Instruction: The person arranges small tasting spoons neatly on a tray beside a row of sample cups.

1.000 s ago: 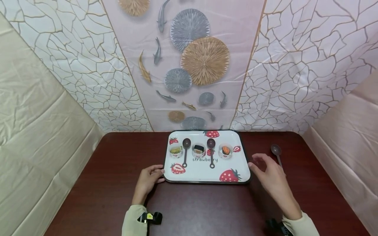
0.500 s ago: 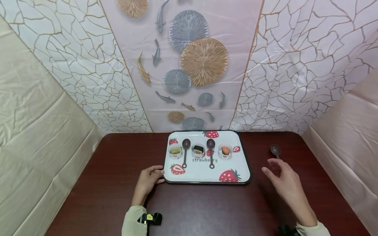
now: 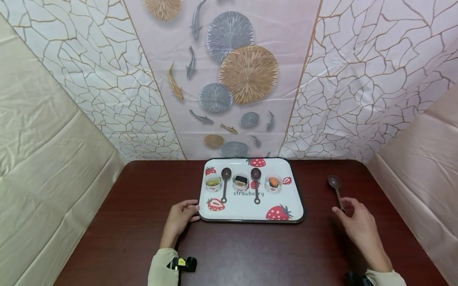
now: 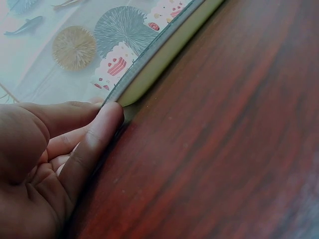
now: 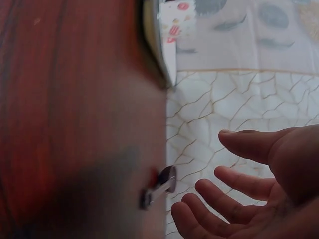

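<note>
A white strawberry-print tray [image 3: 243, 210] with a dark rim lies at the back of the table. My left hand [image 3: 179, 217] is at its near left corner, pinching the rim between thumb and finger in the left wrist view. To the tray's right a brown spoon [image 3: 334, 182] lies bowl away, its handle end partly behind my fingers. My right hand [image 3: 359, 224] hovers by that handle with thumb and fingers apart. In the right wrist view a gap separates the fingers from the spoon [image 5: 171, 178].
Across the tray, two brown spoons [image 3: 226, 173] [image 3: 255, 173] alternate with three small patterned cups [image 3: 213, 188] [image 3: 241, 188] [image 3: 273, 190], each holding a sushi-like piece. A patterned cloth [image 3: 247, 119] hangs behind the table. Fabric panels [image 3: 43, 178] stand at both sides.
My right hand has moved right, away from the tray's right edge, and a little nearer to me, to the loose spoon's handle. My left hand and the tray stay in place.
</note>
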`<move>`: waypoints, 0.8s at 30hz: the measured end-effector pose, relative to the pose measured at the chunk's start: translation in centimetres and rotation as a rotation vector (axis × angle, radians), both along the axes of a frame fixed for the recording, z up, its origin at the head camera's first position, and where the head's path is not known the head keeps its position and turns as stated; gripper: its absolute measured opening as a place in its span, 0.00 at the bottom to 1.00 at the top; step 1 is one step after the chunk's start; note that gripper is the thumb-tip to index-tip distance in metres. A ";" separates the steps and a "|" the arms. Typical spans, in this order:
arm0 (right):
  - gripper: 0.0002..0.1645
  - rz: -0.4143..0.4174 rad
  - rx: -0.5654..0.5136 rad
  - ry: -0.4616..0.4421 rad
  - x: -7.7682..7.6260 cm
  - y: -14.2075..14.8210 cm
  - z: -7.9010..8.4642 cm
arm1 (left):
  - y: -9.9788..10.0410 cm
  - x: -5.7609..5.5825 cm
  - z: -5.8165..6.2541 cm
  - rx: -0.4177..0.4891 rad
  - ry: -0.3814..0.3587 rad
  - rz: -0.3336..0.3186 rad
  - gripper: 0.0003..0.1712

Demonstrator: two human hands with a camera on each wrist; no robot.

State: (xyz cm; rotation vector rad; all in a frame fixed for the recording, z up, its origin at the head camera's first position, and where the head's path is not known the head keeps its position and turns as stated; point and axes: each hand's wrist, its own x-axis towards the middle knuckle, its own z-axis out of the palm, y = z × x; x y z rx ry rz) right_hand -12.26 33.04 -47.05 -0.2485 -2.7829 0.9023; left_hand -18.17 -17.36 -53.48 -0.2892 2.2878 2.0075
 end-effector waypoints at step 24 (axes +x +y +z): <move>0.25 -0.132 -0.016 -0.157 -2.0 2.8 -2.7 | -0.1 -0.1 0.0 0.018 0.008 0.003 0.18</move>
